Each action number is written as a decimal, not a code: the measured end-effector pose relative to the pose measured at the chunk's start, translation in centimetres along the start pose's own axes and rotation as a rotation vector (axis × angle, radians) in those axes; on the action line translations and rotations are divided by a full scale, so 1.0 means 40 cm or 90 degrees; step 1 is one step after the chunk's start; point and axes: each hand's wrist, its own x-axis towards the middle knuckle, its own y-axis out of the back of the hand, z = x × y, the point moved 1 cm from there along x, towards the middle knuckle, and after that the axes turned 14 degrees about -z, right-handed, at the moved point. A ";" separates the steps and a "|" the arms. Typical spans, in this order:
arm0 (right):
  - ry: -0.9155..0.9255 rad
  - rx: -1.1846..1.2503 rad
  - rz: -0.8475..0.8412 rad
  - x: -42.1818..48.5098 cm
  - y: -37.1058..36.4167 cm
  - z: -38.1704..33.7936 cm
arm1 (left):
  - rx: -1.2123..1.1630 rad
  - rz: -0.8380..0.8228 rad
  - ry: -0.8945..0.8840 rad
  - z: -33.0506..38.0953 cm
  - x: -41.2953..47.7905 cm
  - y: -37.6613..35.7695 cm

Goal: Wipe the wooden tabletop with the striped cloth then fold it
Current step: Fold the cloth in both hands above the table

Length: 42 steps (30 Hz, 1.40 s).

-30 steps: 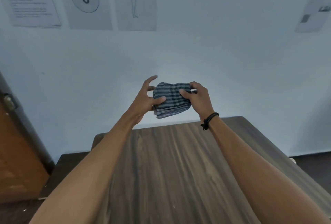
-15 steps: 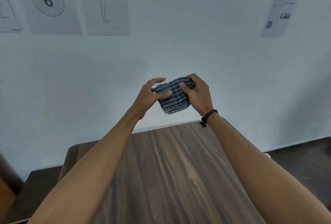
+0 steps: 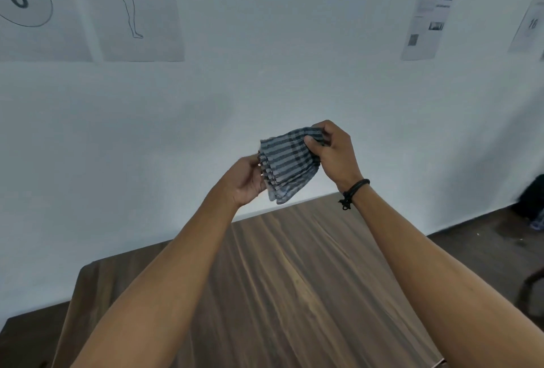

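You hold the folded striped cloth (image 3: 287,163) in the air above the 12 o'clock edge of the surface (image 3: 294,294). Your right hand (image 3: 335,155) pinches its 2 o'clock corner; your left hand (image 3: 245,183) grips its 8 o'clock side.

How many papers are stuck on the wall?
4. The paper with a 6 far left, the figure drawing beside it, the photo sheet on the right, the number sheet at the right edge. More may be out of view.
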 end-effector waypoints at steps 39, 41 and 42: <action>-0.032 0.178 -0.255 0.058 0.431 0.381 | -0.140 0.170 -0.107 -0.361 0.394 -0.258; -0.038 0.180 -0.249 0.059 0.445 0.394 | -0.115 0.152 -0.114 -0.366 0.405 -0.265; -0.043 0.187 -0.249 0.062 0.455 0.401 | -0.115 0.156 -0.138 -0.369 0.414 -0.257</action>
